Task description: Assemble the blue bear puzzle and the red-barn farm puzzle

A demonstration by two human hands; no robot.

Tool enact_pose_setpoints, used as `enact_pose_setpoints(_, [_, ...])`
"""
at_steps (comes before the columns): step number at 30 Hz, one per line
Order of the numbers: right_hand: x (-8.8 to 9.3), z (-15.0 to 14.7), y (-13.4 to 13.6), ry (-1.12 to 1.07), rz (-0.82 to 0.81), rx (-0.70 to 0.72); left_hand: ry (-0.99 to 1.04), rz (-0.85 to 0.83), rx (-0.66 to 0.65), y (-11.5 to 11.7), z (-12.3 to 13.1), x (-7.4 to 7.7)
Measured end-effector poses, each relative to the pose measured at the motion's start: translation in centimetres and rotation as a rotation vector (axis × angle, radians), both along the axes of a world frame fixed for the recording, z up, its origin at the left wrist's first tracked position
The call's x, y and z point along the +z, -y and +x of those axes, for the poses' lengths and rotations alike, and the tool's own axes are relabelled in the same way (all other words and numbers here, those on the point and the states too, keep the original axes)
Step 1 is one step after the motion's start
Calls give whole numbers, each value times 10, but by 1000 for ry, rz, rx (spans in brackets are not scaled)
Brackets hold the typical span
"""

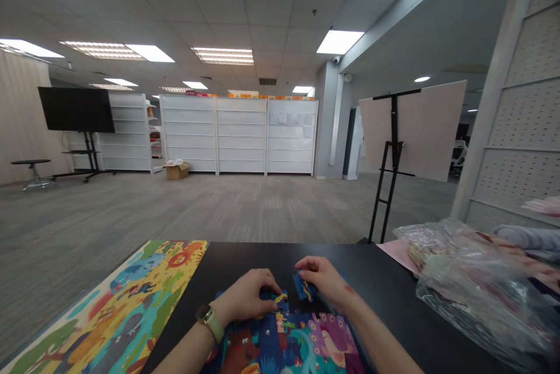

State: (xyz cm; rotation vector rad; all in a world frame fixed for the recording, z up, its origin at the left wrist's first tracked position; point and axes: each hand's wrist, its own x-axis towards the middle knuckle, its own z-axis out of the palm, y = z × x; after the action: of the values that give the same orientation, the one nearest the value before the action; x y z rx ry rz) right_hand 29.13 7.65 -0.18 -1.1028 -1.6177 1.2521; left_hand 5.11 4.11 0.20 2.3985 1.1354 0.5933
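Note:
A partly assembled jigsaw puzzle [291, 346] with colourful cartoon animals lies on the black table at its near edge. My left hand [249, 297], with a watch on a light green strap [214, 325] at the wrist, bends its thumb and fingers round a blue puzzle piece [283, 302] just above the joined part. Whether that piece is locked into the others cannot be made out. Farther right, my right hand [324, 280] pinches another blue puzzle piece [303, 287] with a yellow pattern, tilted and apart from the left one.
At the left of the black table [245, 257] lies a bright animal picture sheet [131, 298]. Crumpled clear plastic bags [464, 280] cover the right side. Beyond stand a board on a black easel [389, 170], white shelves [240, 135], a screen [76, 109] and a cardboard box [177, 171].

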Motion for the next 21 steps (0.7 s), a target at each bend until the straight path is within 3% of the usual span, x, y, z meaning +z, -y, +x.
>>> enact_pose_setpoints(9, [-3,-1,-2,53,-19,73,-6,6,-38,2,-2,3])
enact_pose_setpoints(16, [-11,0,-9,-100,-274,26,-17,14,-4,1,-1,0])
enact_pose_setpoints(21, [-12,0,-9,-122,-315,66,-19,30,29,1,0,-2])
